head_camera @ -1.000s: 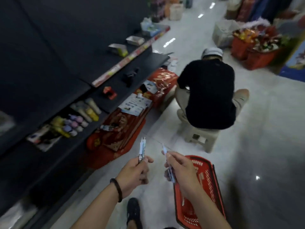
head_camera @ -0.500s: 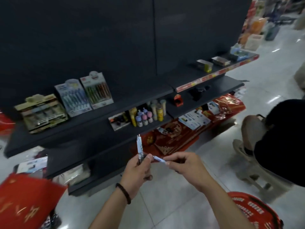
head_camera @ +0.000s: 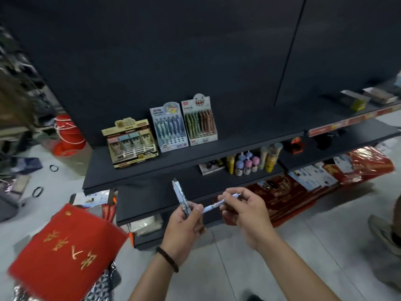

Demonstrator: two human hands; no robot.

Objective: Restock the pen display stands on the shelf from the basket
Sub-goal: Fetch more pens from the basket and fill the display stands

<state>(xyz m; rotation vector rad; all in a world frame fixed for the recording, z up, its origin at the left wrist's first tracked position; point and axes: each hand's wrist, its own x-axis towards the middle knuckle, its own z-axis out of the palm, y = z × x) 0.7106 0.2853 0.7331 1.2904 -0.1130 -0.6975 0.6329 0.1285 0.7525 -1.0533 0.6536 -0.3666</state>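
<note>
Holding a blue-and-white pen nearly upright, my left hand grips its lower end, fingers curled round the barrel, clip end up. A second pen lies almost crosswise, pinched in the fingertips of my right hand. Its free end points at my left thumb and is close to touching it.

Both look a match for the blue display stand. That stand sits on the upper shelf, ahead of and above my hands and a little to their left, between a cream stand and a green-and-brown stand. Its pens lean back, long axes running up and away from me.

I judge my left hand the nearer, its pen already roughly lined up. The right hand's pen needs turning on end first. The basket is out of view.
</note>
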